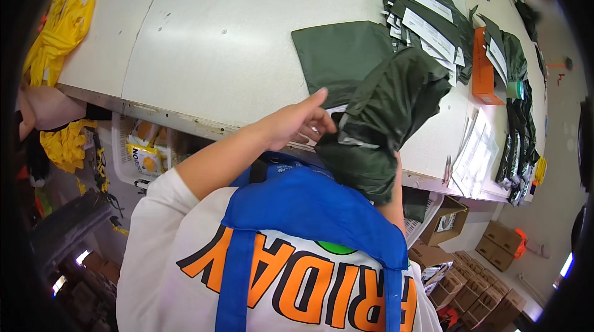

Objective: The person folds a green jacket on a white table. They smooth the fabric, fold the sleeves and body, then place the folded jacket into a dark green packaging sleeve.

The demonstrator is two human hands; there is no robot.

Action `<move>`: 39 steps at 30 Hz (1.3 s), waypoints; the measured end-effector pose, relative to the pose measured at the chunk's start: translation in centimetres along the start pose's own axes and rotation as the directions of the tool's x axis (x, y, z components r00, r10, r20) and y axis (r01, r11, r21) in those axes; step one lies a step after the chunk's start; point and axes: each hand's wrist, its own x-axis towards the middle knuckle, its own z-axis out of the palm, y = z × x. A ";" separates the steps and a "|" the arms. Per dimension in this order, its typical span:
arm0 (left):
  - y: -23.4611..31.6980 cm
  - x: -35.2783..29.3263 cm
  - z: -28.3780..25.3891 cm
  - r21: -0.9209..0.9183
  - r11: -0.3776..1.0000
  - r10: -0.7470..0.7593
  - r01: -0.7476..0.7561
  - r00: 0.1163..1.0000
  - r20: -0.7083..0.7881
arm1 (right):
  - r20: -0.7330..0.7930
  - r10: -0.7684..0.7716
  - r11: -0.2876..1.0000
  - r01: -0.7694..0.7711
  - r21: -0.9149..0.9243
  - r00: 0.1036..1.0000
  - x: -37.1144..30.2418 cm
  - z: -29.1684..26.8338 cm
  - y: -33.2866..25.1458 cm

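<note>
A dark green plastic bag (396,103), bulging and creased, is raised at the table's near edge, tilted up to the right. My left hand (300,123) is beside its left side, thumb apart and fingers loosely bent, with nothing visible between them. The fingertips come up to the bag's edge; whether they touch it, I cannot tell. My right forearm (391,213) goes up behind the bag, which hides the right hand and its fingers. A flat dark green bag (337,53) lies on the table just beyond, partly covered by the raised one.
Stacked green bags with white labels (430,25) lie at the far right of the white table (204,35). An orange box (486,69) and papers (477,146) are farther right. Yellow bags (59,35) lie at left. A white basket (124,149) with packets stands below the edge.
</note>
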 end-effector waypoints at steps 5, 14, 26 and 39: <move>1.8 -0.6 3.7 0.377 0.925 0.091 -0.055 0.993 -0.079 | -0.022 -0.021 0.993 0.018 -0.117 1.000 1.1 -0.9 0.4; -3.4 -0.5 6.0 0.841 0.347 0.625 -0.415 0.771 0.123 | 0.157 0.173 0.695 -0.233 0.680 0.972 1.3 -4.9 5.5; -3.5 12.8 0.4 0.979 -0.204 0.793 0.008 0.587 0.161 | -0.142 -0.065 0.964 0.025 -0.265 0.988 -1.4 -7.0 -6.4; 2.2 7.6 -0.9 0.942 -0.303 0.820 -0.144 0.465 0.335 | 0.449 0.267 0.332 0.356 -0.874 0.853 0.8 -2.7 -8.5</move>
